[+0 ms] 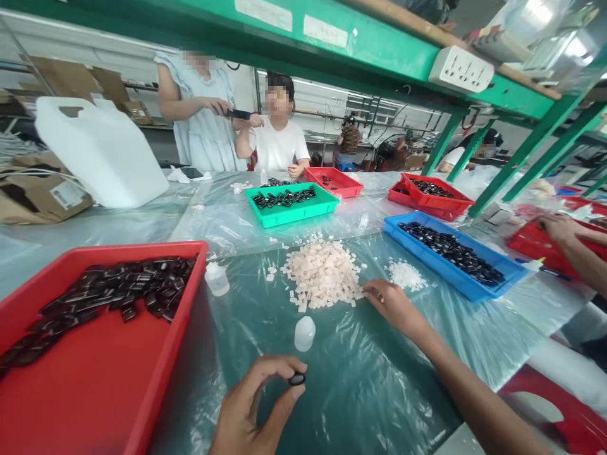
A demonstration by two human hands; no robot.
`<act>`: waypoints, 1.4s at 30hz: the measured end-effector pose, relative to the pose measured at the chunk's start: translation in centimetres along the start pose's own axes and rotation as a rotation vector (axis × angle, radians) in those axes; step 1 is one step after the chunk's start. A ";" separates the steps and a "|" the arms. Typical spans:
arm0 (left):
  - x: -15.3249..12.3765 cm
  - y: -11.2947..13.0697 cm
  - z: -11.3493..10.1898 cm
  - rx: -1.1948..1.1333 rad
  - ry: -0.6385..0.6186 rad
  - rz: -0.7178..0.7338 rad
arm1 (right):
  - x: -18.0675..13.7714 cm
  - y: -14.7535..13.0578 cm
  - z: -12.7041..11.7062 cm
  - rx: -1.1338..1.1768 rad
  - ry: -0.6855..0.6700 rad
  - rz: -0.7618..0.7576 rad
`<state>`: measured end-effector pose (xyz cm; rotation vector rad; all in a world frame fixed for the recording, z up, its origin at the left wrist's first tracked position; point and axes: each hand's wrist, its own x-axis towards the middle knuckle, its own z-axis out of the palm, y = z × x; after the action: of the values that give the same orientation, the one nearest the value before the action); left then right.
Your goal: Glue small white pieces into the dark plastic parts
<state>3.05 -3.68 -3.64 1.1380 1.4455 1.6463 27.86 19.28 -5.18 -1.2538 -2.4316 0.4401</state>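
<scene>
My left hand (253,407), low in the middle of the view, pinches a small black oval part (297,379) between thumb and forefinger. My right hand (393,304) reaches to the right edge of a heap of small cream-coloured blocks (322,272). Its fingertips are drawn together at the heap, and whatever lies between them is too small to make out. Between the two hands stands a small translucent white bottle or cap (304,333), just beyond the black part. A smaller scatter of white bits (405,275) lies beyond my right hand.
A red tray (85,385) with dark parts stands at left, beside a small bottle (217,279). Beyond are a green tray (298,215), a blue tray (478,294), red trays (429,205) and a white jug (104,158). Co-workers sit and stand around; one's hand (564,230) is at right.
</scene>
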 end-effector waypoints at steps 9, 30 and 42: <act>-0.2 0.8 -0.6 -0.001 -0.168 0.187 | 0.5 -0.3 1.1 -0.149 -0.069 0.053; -1.0 1.0 0.2 -0.352 -0.119 -0.071 | -2.3 1.7 0.3 -0.184 -0.038 -0.092; -1.2 0.9 0.3 -0.295 -0.105 -0.053 | -5.8 1.0 -0.4 -0.179 0.015 -0.203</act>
<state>3.88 -4.81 -2.99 0.9945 1.1142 1.6706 31.85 15.08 -6.27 -1.0566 -2.5988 0.1589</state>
